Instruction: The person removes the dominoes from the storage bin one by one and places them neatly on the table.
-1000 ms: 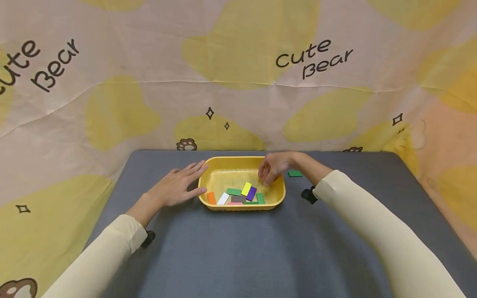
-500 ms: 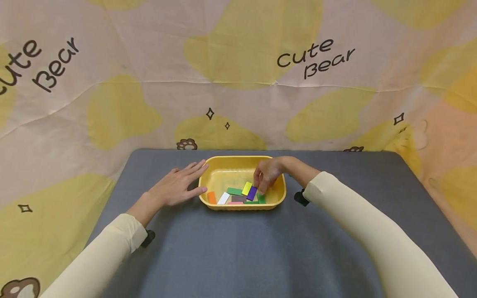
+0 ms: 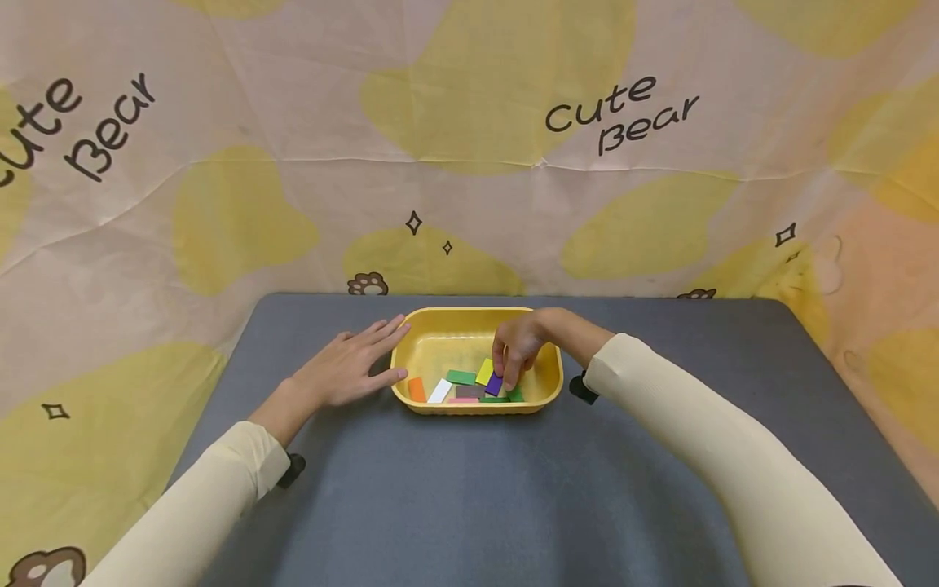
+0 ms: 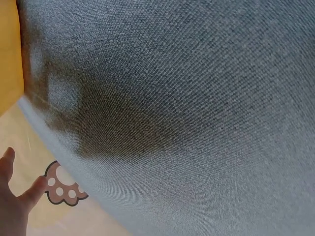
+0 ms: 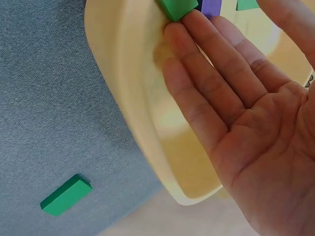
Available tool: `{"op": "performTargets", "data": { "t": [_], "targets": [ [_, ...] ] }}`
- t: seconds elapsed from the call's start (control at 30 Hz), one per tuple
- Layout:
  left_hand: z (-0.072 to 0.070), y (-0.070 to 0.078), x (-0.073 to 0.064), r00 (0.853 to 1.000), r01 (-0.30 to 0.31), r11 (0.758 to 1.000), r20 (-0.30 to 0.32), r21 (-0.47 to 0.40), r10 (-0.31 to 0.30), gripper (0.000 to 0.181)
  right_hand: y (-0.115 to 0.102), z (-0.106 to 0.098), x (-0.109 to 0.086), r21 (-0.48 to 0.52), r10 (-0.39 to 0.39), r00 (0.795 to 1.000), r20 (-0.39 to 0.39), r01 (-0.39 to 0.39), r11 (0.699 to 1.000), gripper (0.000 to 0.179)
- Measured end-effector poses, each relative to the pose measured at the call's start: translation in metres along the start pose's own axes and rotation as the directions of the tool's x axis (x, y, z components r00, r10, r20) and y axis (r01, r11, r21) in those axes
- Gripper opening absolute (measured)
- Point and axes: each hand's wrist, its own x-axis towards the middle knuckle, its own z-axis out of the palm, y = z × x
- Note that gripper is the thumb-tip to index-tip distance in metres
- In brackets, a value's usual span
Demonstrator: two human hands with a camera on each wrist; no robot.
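Note:
A yellow plastic tray (image 3: 433,408) holds several small rectangular blocks, domino-sized. My left hand (image 3: 348,367) lies with fingers extended at the tray's left rim. Reaching down inside the right part is my right hand (image 3: 521,338), its fingertips right at a purple block (image 3: 493,386) and the green block (image 3: 517,395) beside it. From the right wrist view, its fingers look nearly straight, tips touching the green block (image 5: 178,7), with the thumb apart. A yellow block (image 3: 483,371), another green one (image 3: 460,377), a white one (image 3: 439,391) and an orange one (image 3: 416,390) lie further left.
One more green block (image 5: 66,195) lies on the grey tabletop (image 3: 469,505), outside the tray's right end; the right arm hides it in the head view. A patterned cloth (image 3: 469,196) hangs behind the table.
My right hand has moved left and down, from over the tray's right part to the purple and green blocks. The left hand has stayed at the rim.

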Motion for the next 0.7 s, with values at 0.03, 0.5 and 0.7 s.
{"op": "performTargets", "data": {
  "t": [0.03,0.5,0.7],
  "targets": [
    [0.0001,0.0004,-0.0001,1.000,0.000,1.000,0.001,-0.003,0.000,0.080,-0.0009,0.0004,0.0000,0.000,0.004,1.000,0.003,-0.004,1.000,0.021],
    [0.0002,0.0020,-0.0014,1.000,0.001,1.000,-0.003,0.002,-0.001,0.080,-0.0079,0.0032,0.0020,-0.071,0.065,0.998,0.010,-0.065,0.995,0.026],
    [0.0004,0.0023,-0.0020,1.000,0.005,1.000,0.000,-0.004,-0.005,0.080,-0.0093,0.0051,0.0026,-0.107,0.054,0.999,-0.009,-0.055,0.993,0.024]
  ]
}}
